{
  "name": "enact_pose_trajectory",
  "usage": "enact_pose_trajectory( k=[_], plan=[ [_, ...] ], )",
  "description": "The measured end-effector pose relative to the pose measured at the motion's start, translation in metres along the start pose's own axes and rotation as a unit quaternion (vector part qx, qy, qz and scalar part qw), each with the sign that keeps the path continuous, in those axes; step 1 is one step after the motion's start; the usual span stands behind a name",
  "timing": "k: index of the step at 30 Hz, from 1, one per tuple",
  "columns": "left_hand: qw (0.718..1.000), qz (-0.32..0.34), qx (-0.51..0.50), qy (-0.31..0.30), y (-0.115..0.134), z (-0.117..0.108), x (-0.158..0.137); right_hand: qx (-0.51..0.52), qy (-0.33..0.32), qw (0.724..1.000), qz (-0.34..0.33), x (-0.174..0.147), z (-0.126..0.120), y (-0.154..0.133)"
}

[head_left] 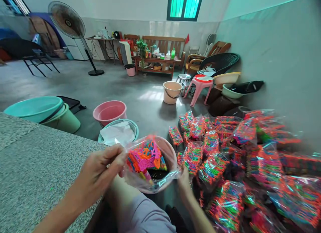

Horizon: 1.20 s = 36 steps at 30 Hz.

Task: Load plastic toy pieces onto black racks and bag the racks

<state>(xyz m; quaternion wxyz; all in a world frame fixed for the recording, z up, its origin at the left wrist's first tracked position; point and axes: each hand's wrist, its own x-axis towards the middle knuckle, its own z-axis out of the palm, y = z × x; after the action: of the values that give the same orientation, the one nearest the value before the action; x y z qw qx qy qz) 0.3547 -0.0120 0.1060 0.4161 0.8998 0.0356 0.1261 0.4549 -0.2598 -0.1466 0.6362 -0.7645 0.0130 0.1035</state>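
Note:
A clear plastic bag (134, 177) is stretched between my two hands. Inside it, or seen through it, lie small bright plastic pieces (147, 159) in pink, orange, blue and yellow. My left hand (104, 169) pinches the bag's left edge between thumb and fingers. At the opposite edge, my right hand (184, 181) grips the film, its fingers partly hidden. Below the bag, above my lap, stands a pale pink bucket (172, 152) with something dark in it.
Many filled clear bags of colourful pieces (225, 206) are piled at the right. A speckled stone tabletop (45, 166) is at my left. Ahead stand a pink tub (109, 109), a green basket (136, 129), a beige bucket (172, 92) and a pink stool (200, 85).

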Motion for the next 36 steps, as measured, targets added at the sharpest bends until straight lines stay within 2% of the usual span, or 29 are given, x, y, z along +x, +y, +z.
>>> enact_pose_trajectory(
  k=[1, 2, 4, 5, 7, 9, 12, 14, 17, 19, 21, 23, 25, 28, 32, 36],
  plan=[
    [0.999, 0.018, 0.005, -0.027, 0.002, 0.007, 0.005, 0.014, -0.025, 0.999, -0.043, 0.01, -0.016, -0.029],
    [0.998, 0.038, 0.011, -0.049, 0.005, 0.014, 0.01, 0.018, -0.085, 0.989, -0.121, 0.018, -0.029, -0.06],
    [0.994, 0.076, 0.027, -0.08, 0.012, 0.032, 0.019, -0.053, -0.193, 0.944, -0.261, 0.031, -0.041, -0.119],
    [0.991, 0.09, 0.033, -0.09, 0.015, 0.041, 0.023, -0.092, -0.208, 0.924, -0.306, 0.034, -0.04, -0.142],
    [0.989, 0.102, 0.038, -0.097, 0.016, 0.056, 0.031, -0.136, -0.255, 0.887, -0.359, 0.039, -0.029, -0.171],
    [0.989, 0.083, 0.042, -0.114, 0.003, 0.065, 0.038, -0.149, -0.278, 0.869, -0.383, 0.046, -0.017, -0.178],
    [0.982, -0.007, 0.134, -0.133, -0.049, 0.064, 0.047, -0.143, -0.251, 0.87, -0.4, 0.071, -0.016, -0.176],
    [0.961, -0.108, 0.245, -0.068, -0.1, 0.059, 0.05, -0.142, -0.216, 0.873, -0.415, 0.096, -0.024, -0.183],
    [0.917, -0.237, 0.32, 0.022, -0.172, 0.054, 0.048, -0.164, -0.167, 0.861, -0.451, 0.147, -0.034, -0.21],
    [0.897, -0.277, 0.341, 0.047, -0.204, 0.057, 0.042, -0.184, -0.152, 0.843, -0.482, 0.188, -0.031, -0.228],
    [0.889, -0.288, 0.35, 0.059, -0.22, 0.063, 0.036, -0.201, -0.148, 0.828, -0.501, 0.233, -0.019, -0.233],
    [0.885, -0.292, 0.358, 0.066, -0.226, 0.069, 0.031, -0.223, -0.156, 0.824, -0.497, 0.28, 0.001, -0.218],
    [0.879, -0.298, 0.365, 0.072, -0.227, 0.073, 0.029, -0.261, -0.172, 0.836, -0.451, 0.322, 0.024, -0.184],
    [0.873, -0.303, 0.374, 0.075, -0.227, 0.075, 0.029, -0.346, -0.149, 0.882, -0.281, 0.366, 0.058, -0.111],
    [0.872, -0.301, 0.382, 0.065, -0.227, 0.075, 0.029, -0.391, -0.141, 0.893, -0.174, 0.385, 0.093, -0.014],
    [0.872, -0.292, 0.389, 0.06, -0.226, 0.073, 0.027, -0.405, -0.183, 0.893, -0.076, 0.374, 0.099, 0.058]
  ],
)
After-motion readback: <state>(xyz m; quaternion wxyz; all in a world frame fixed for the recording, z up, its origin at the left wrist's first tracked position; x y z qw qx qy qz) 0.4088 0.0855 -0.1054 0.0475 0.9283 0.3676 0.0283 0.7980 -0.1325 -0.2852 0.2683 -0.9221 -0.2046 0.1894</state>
